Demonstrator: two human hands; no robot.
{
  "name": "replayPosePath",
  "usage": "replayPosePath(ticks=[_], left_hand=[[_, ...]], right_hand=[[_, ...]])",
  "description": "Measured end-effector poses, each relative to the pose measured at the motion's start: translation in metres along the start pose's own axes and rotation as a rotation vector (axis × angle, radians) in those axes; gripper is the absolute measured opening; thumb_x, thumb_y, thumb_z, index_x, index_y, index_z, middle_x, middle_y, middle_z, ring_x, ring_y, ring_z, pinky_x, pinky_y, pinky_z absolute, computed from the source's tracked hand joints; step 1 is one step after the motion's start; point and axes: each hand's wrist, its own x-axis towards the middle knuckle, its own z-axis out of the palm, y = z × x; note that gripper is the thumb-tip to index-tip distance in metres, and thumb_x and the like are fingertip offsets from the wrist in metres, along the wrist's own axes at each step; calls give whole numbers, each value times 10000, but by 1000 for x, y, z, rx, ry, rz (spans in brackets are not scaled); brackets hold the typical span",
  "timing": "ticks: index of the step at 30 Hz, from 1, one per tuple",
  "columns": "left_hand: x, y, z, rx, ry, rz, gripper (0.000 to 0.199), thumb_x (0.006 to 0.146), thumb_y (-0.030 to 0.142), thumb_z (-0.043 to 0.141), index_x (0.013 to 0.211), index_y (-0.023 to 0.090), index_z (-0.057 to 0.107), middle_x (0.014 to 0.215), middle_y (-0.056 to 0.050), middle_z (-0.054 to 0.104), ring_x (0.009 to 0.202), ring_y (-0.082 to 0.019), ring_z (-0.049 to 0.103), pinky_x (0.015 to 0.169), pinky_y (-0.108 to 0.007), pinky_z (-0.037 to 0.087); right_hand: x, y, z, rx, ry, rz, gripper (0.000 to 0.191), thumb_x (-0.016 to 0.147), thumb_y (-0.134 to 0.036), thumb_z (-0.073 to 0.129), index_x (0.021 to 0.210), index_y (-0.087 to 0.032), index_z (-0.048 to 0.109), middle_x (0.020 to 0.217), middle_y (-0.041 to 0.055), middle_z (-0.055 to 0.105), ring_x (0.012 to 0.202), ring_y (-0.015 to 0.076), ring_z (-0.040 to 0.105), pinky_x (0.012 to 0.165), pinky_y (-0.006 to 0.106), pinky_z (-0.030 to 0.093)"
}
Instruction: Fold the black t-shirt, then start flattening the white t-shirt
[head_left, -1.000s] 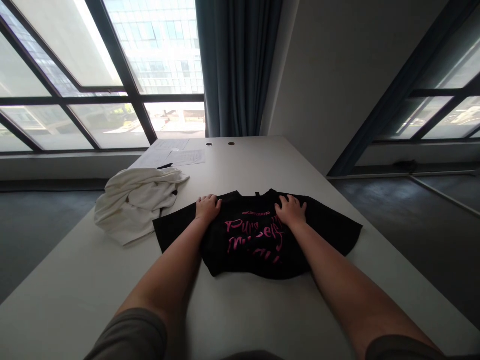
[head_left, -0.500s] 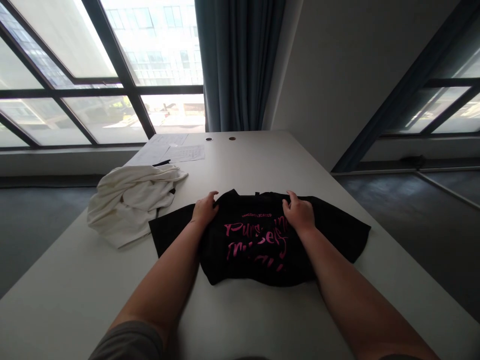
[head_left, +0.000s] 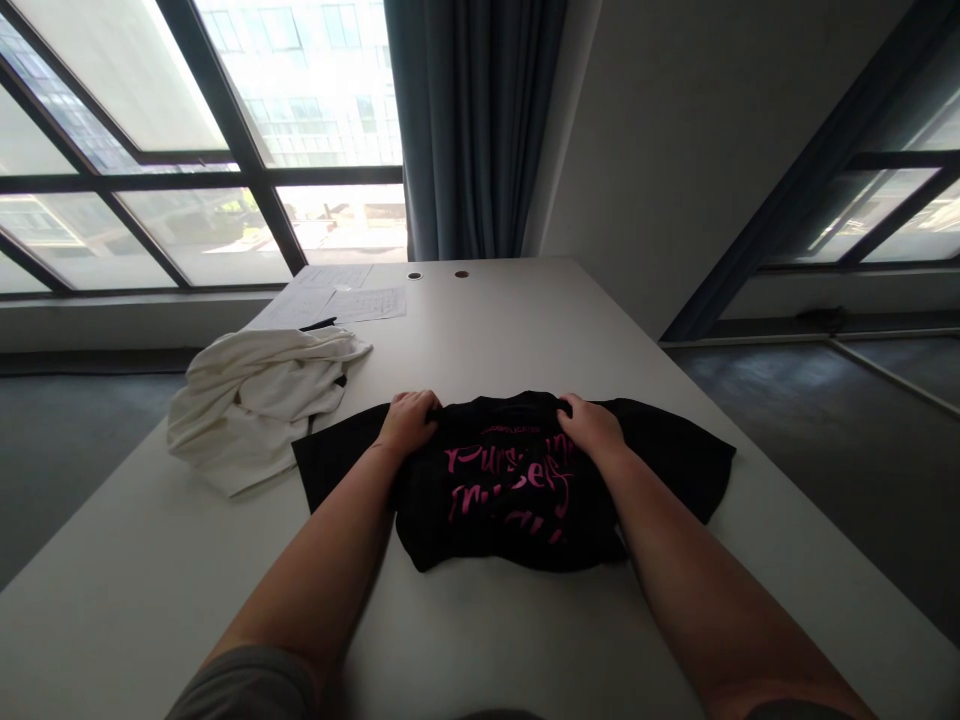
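Head view has one white table (head_left: 495, 340); on its near half, at 6 o'clock, lies one black shirt (head_left: 487, 490), two sleeves spread. From the shirt, one white cloth (head_left: 255, 410) is heaped between 9 and 10 o'clock, just beside a sleeve. Papers (head_left: 371, 302), at least two sheets, lie between 10 and 11. Left hand (head_left: 407, 422) curls its fingers over the shirt's far edge; right hand (head_left: 592, 425) pinches it narrowly. One pen (head_left: 319, 325) lies at 10 o'clock, two holes (head_left: 462, 274) at 11.
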Motion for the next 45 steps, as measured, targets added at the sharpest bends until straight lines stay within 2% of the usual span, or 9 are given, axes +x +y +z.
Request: replayPosePath(ticks=[7,13,18,23,25,29,31,36,45], left_hand=[[-7,10,-8,-138,104,199,389,950,315,616,1328,237,571,1085,-36,750,1064,-235,717,1117,-461,469],[-5,5,-6,15,155,163,333,988,302,634,1313,233,619,1002,-25,753,987,-223,721,1048,-416,491],[2,17,-17,189,351,149,248,1045,321,557,1248,243,677,1027,-65,753,1001,-254,673,1019,-433,455],[26,34,-20,275,476,-47,260,1045,265,495,1104,267,748,1189,-110,718,1136,-300,606,1035,-493,417],[31,38,-12,307,413,-133,306,1027,209,478,1091,267,772,1374,-112,663,1263,-327,560,1069,-526,406],[27,45,8,317,17,-160,315,1031,293,489,1126,248,786,1416,-107,648,1237,-325,597,1044,-512,472],[22,46,16,311,-89,-165,334,1029,369,512,1223,253,758,1397,-107,662,1217,-317,618,1046,-504,500],[19,37,26,245,-79,-195,439,1016,428,543,1418,287,646,1588,-118,549,1457,-340,496,1173,-556,472],[38,26,32,152,-330,-323,730,1026,629,356,1691,333,316,1800,-81,138,1675,-392,98,1307,-769,110]], right_hand=[[0,3,7,59,97,-12,357,1014,-371,517,1283,-219,695,1075,97,770,971,222,716,787,274,451],[-1,10,9,186,323,-12,321,982,-353,554,1218,-192,701,889,70,737,803,207,675,713,268,401],[5,14,7,295,579,-46,353,978,-396,528,1155,-150,709,796,75,699,744,208,651,750,289,455],[17,8,6,389,519,-112,499,1012,-364,474,1450,-156,592,1173,125,751,1055,243,719,944,339,545],[21,5,11,303,327,-139,639,1011,-357,509,1619,-168,452,1484,153,622,1341,264,627,1118,381,506],[26,4,26,32,20,-132,640,1054,-467,498,1644,-220,481,1734,150,309,1617,331,314,1326,520,276],[28,7,30,-12,-2,-141,620,1079,-491,446,1649,-249,486,1745,137,288,1628,332,287,1334,537,251],[27,9,30,-43,-12,-146,636,1086,-500,427,1677,-266,441,1752,128,273,1629,328,282,1332,540,256],[19,1,24,-59,-114,-88,685,1096,-558,332,1734,-309,294,1795,83,125,1669,315,158,1348,589,153]])
